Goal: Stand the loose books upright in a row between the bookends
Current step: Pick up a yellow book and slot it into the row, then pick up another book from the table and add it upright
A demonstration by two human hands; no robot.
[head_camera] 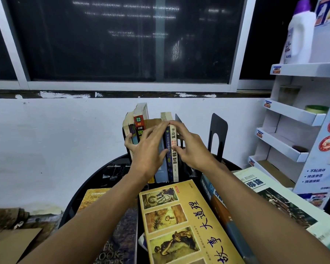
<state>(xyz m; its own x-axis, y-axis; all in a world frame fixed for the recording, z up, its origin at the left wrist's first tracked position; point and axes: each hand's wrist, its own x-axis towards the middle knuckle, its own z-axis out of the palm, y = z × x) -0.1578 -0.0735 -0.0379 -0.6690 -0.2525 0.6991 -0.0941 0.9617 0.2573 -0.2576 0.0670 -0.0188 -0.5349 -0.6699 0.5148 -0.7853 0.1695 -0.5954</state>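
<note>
Behind left hand, upright books partly hidden; right hand pinches cream-spined book.

Matt black sheet-metal bookend. Yellowed, rough paper edges on upright books. Glossy cover on yellow book. White cardboard display shelf.
</note>
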